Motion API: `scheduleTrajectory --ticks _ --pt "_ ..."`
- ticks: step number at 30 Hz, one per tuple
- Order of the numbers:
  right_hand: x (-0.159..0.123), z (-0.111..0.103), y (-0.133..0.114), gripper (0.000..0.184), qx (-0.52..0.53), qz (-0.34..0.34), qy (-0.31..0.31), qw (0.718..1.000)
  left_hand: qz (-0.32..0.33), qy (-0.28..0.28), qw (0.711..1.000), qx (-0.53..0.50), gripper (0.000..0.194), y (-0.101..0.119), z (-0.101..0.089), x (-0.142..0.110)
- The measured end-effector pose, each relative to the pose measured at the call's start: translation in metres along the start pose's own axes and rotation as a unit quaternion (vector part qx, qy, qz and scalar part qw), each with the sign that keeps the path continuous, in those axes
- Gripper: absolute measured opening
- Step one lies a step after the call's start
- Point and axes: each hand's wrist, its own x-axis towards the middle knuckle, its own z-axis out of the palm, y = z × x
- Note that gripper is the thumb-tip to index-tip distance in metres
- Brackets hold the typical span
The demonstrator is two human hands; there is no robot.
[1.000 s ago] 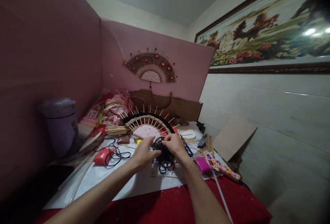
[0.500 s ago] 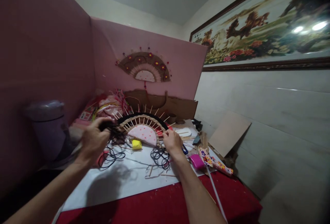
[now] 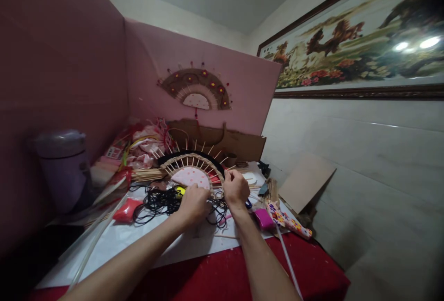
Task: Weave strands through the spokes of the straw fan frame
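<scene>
Right hand (image 3: 236,187): thumb and forefinger are pinched together at the right end of the black band (image 3: 215,166) on the fan frame (image 3: 190,156); whether a strand of cord is also caught there cannot be determined. Left hand (image 3: 194,205): fingers are curled inward, with little visible gap, just below the right part of the pink pad (image 3: 190,177); its contents are hidden, so its hold cannot be confirmed.

The fan frame is located at the rear of the white sheet (image 3: 138,241), ahead of both hands. Its long axis runs left to right, with the right end lower and nearer the person. The curved edge faces away from the person; the straight edge of the pad faces the person. The thin sticks radiate from the pad side, the central ones pointing up and away, the outer ones angled to either side.

Black cord (image 3: 161,201) lies in a tangled heap left of the left hand, beside the red packet (image 3: 126,211). Further loops lie between the hands. The yellow block (image 3: 180,191) sits near the left hand; the magenta packet (image 3: 264,219) lies right of the right forearm.
</scene>
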Motion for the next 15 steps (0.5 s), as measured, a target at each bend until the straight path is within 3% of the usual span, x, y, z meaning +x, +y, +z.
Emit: scheduleTrajectory --ticks 4,7,9,11,15 --pt "0.0 0.001 0.0 0.027 0.015 0.002 -0.001 1.0 0.011 -0.002 0.999 0.035 0.021 0.0 0.016 0.012" --pt "0.001 0.001 0.0 0.027 0.033 0.01 0.01 0.999 0.005 0.009 1.0 0.028 0.023 -0.012 0.003 0.016" --pt "0.001 0.001 0.0 0.028 0.049 0.016 0.02 0.998 -0.016 0.034 0.999 0.012 0.023 -0.024 -0.019 0.015" --pt "-0.001 0.002 -0.001 0.029 0.06 0.022 0.027 0.998 -0.054 0.119 0.988 -0.077 0.022 -0.04 -0.048 0.01" --pt "-0.005 0.003 -0.003 0.031 0.068 0.02 0.027 0.997 -0.142 0.284 0.929 -0.192 0.022 -0.078 -0.114 -0.015"
